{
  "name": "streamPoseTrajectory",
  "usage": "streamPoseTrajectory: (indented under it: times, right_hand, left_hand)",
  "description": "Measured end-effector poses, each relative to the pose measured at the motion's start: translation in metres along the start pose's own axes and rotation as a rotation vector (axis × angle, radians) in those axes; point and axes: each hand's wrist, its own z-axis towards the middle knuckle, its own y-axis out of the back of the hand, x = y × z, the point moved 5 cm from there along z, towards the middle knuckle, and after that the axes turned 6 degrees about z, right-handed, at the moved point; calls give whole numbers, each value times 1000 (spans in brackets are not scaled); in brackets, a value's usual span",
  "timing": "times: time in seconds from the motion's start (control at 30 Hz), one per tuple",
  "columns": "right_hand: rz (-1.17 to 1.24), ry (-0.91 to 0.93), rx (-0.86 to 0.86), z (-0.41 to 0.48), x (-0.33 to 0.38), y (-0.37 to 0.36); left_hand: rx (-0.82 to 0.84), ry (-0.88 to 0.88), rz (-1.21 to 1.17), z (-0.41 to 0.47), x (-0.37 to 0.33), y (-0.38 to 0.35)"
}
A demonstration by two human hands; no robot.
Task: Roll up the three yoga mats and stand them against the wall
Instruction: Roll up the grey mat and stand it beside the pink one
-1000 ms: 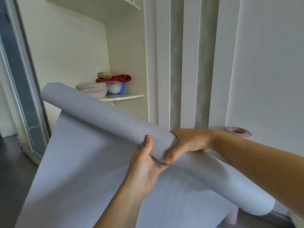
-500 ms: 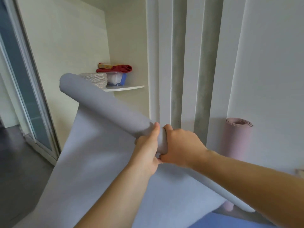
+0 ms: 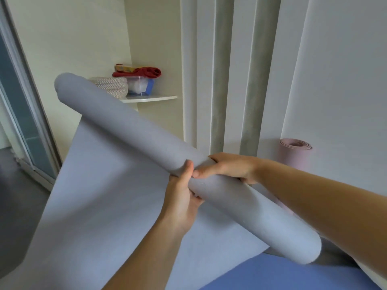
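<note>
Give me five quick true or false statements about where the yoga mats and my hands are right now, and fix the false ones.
1. Both hands grip the grey mat's roll. True: the left hand and right hand hold the grey mat near its middle.
2. The grey mat is fully rolled. False: a loose sheet hangs below the roll.
3. The pink mat stands rolled against the wall. True.
4. The pink mat lies flat on the floor. False: it stands upright.
5. A blue mat stands beside the pink one. False: it lies flat on the floor, unrolled.
</note>
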Motion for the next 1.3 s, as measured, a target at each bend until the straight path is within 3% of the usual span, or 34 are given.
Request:
streamPoseTrajectory:
  times: [0.13, 0.27, 0.33, 0.4, 0.47, 0.57, 0.7, 0.83, 0.97, 1.03, 1.17, 1.23, 1.3]
  right_hand:
    - [-23, -31, 28, -5, 0, 4]
    - [-54, 29, -142, 0, -18, 0]
    - [-26, 60, -258, 4, -36, -2]
    - [-14, 77, -381, 6, -59, -4]
    - [-42, 67, -508, 6, -83, -6]
    - [-120, 34, -715, 2, -116, -13]
    - [-179, 2, -899, -3, -155, -22]
    - [-197, 64, -999, 1, -171, -42]
    - [-217, 135, -935, 17, -172, -62]
    - [-153, 148, -827, 18, -177, -57]
    - [428, 182, -341, 18, -163, -41]
    - [663, 172, -202, 16, -155, -26]
    - [743, 164, -100, 14, -155, -13]
  left_hand:
    - [151, 40, 56, -2, 2, -8]
    - [99, 155, 77, 5, 14, -6]
    - [-24, 206, 288, 10, 23, -1]
    - [-187, 237, 685, 14, 31, 13]
    - [-203, 281, 870, 14, 41, 20]
    - [-159, 216, 765, 8, 52, 15]
    - [-241, 42, 582, 11, 35, 17]
    - [-304, 87, 570, 21, 36, 15]
    - [-487, 44, 469, 25, 62, 30]
    - [-480, 43, 439, 28, 69, 39]
    - [-265, 12, 436, 29, 84, 38]
    - [-81, -3, 440, 25, 97, 30]
    - [91, 8, 464, 24, 123, 21]
